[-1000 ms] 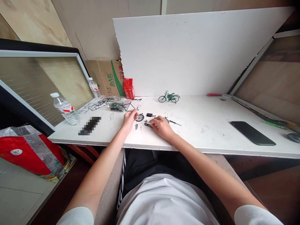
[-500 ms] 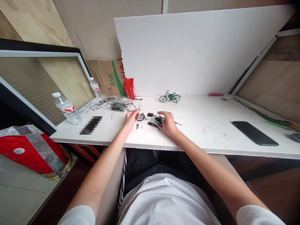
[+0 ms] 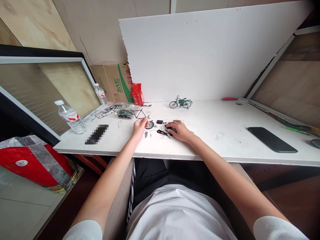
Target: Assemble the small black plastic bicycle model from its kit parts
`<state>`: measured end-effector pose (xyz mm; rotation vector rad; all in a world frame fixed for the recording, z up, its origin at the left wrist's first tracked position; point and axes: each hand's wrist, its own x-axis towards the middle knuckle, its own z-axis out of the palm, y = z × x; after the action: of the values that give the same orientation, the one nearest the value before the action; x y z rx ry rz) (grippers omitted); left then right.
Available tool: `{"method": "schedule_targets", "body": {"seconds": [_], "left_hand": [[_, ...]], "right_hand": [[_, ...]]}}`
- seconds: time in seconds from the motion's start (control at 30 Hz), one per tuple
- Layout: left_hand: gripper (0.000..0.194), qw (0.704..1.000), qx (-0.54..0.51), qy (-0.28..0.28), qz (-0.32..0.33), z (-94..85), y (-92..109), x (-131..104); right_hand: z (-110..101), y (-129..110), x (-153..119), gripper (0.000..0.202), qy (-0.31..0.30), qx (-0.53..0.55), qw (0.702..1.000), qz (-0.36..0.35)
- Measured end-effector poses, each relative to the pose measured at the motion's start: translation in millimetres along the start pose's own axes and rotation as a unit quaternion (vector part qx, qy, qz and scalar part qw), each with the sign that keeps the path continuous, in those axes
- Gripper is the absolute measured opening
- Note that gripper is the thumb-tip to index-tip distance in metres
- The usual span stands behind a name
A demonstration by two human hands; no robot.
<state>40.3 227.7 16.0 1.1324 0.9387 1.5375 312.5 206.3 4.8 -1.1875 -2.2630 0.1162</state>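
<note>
My left hand [image 3: 140, 126] is closed in a pinch on a thin black model bicycle frame [image 3: 139, 112], which stands up beyond the fingers. Just right of those fingertips a small spoked wheel [image 3: 150, 125] rests on the table. My right hand [image 3: 180, 130] lies low over a cluster of small black parts [image 3: 172, 129], its fingers stretched forward and covering some of them. Between the hands are a small black box-shaped part [image 3: 160, 122], a long black part [image 3: 163, 133] and several tiny pieces. A finished green model bicycle [image 3: 180, 102] stands farther back.
The white table [image 3: 215, 143] carries black part sprues [image 3: 107, 111] and a bagged bundle of parts [image 3: 125, 114] at left. Also there are a water bottle [image 3: 70, 116], a red box [image 3: 138, 94] and a cardboard box [image 3: 115, 83]. A dark phone [image 3: 272, 139] lies at right.
My right hand has come down and flattened over the small parts, its raised fingers now lower. My left hand keeps its pinch on the frame in nearly the same place.
</note>
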Motion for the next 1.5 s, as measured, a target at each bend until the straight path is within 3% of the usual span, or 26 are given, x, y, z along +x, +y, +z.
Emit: {"method": "schedule_targets", "body": {"seconds": [0.2,0.43,0.57,0.63,0.73,0.87,1.03,1.2,1.33,1.5], "left_hand": [[0.035,0.999,0.016,0.028,0.01,-0.5,1.6,1.1],[0.027,0.999,0.034,-0.009,-0.021,-5.7,4.5,4.8],[0.021,0.982,0.167,-0.065,0.051,-29.1,19.9,19.5],[0.02,0.971,0.222,-0.06,0.072,-45.7,28.5,27.8],[0.022,0.957,0.285,-0.043,0.031,-69.3,38.6,34.9],[0.03,0.911,0.401,-0.097,0.002,-91.9,48.9,34.8],[0.036,0.889,0.449,-0.032,0.081,-109.0,61.7,34.4],[0.035,0.885,0.461,-0.038,0.048,-121.3,58.0,37.8],[0.022,0.881,0.47,-0.05,0.008,-128.0,44.9,41.6],[0.026,0.838,0.541,0.022,0.065,-121.3,43.4,41.3]], "right_hand": [[5.8,4.1,0.6,0.031,0.007,0.009,1.0,0.01],[4.2,0.7,1.1,0.033,0.03,0.01,0.999,0.023],[2.0,-0.4,1.4,0.034,0.065,0.026,0.997,0.045],[0.1,-1.4,1.8,0.034,0.066,0.039,0.996,0.055],[-3.2,-4.2,1.9,0.036,0.058,0.059,0.994,0.073],[-5.2,-5.7,1.2,0.041,0.06,0.071,0.989,0.112],[-2.8,-1.1,0.6,0.044,0.05,0.054,0.99,0.124],[-2.4,-1.4,-0.2,0.041,0.053,0.061,0.989,0.12],[-4.7,-5.1,0.0,0.037,0.079,0.089,0.987,0.107],[-7.2,-8.4,0.9,0.031,0.121,0.126,0.979,0.103]]}}
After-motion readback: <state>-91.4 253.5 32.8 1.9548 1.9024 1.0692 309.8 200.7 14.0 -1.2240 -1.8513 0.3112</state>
